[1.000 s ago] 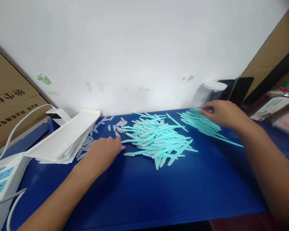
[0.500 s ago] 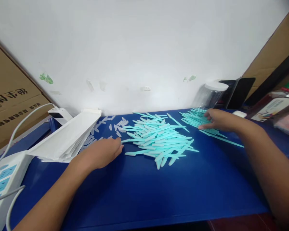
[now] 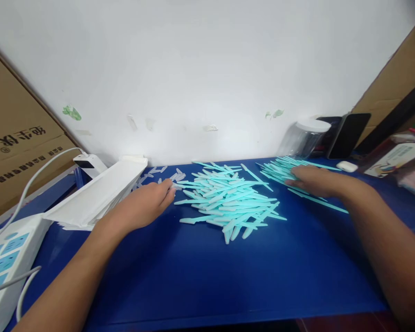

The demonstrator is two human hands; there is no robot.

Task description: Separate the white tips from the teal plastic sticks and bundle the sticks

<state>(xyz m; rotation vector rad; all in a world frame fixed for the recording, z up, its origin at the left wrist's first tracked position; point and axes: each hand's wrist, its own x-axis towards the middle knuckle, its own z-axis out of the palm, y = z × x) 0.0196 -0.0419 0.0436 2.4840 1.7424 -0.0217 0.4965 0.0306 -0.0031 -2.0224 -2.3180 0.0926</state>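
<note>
In the middle of the blue table lies a heap of turquoise eyebrow razors [image 3: 228, 198], many with pale covers over their blade ends. A smaller pile of slim turquoise razors [image 3: 276, 168] spreads at the right. My right hand [image 3: 311, 180] is closed over this pile, with razors under its fingers; its fingertips are partly hidden. Left of the heap, my left hand [image 3: 148, 200] is closed in a pinch beside loose translucent blade caps [image 3: 178, 176]. A small pale cap seems to be at its fingertips, though most of it is hidden.
White paper trays [image 3: 100, 193] are stacked at the left, close to a power strip [image 3: 24, 258] with cables. A clear jar [image 3: 304, 140], a phone [image 3: 349, 136], a small white case [image 3: 346, 166] and a bottle [image 3: 394, 154] stand or lie at the right. A wall rises behind.
My left hand has moved slightly up and away, nearer the loose caps. My right hand has lowered onto the razor pile, and its fingers have closed. The view has shifted slightly.
</note>
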